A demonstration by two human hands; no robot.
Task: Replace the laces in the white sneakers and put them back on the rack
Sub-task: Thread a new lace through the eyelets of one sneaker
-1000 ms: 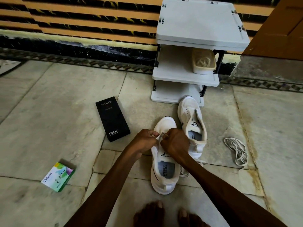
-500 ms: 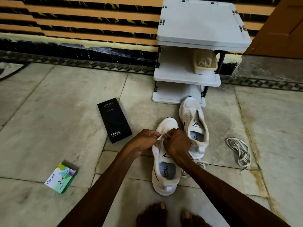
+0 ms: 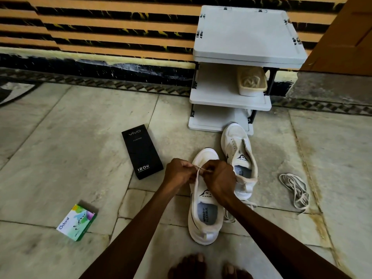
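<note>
Threading: left grip (image 3: 179,174) and right grip (image 3: 219,178) both pinch the lace (image 3: 197,178) above the sneaker (image 3: 205,224); keep ends even, feed flat through eyelets beneath.

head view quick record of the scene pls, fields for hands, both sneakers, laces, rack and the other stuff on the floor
left hand: pinches white lace above near sneaker
right hand: pinches the same lace, beside the left hand
near sneaker: on floor, toe toward rack
far sneaker: on floor at rack's bottom shelf, tongue open
loose laces: heap on floor, right of both sneakers
rack: light grey, three shelves, beige basket on middle shelf
other: black vivo box and Odonil box on floor, left of hands
</note>
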